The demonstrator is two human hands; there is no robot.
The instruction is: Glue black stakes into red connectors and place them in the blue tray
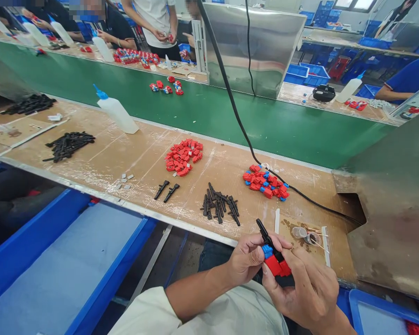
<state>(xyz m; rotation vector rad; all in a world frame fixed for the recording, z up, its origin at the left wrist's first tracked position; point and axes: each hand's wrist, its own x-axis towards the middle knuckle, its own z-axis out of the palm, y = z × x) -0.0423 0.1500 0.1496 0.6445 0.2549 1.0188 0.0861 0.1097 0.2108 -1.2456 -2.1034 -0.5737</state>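
Note:
Low over the table's near edge, both hands are closed round one small toy piece. It has a red block-shaped toy arm (274,265) with a blue toy fist (267,251), and a black toy gun (262,230) sticks up out of the fist. My left hand (245,261) pinches the gun and the blue fist between thumb and fingers. From the other side, my right hand (305,284) grips the red arm, its fingertips near the gun's rear end. Just beyond lie a pile of black toy guns (219,204) and a heap of red and blue toy arms (265,181).
Farther left are a heap of red pieces (184,157), more black parts (69,145) and a white bottle (118,113). Small cups (312,238) with sticks stand at right. A black cable (230,93) hangs across. Beyond the green belt (209,118), people work.

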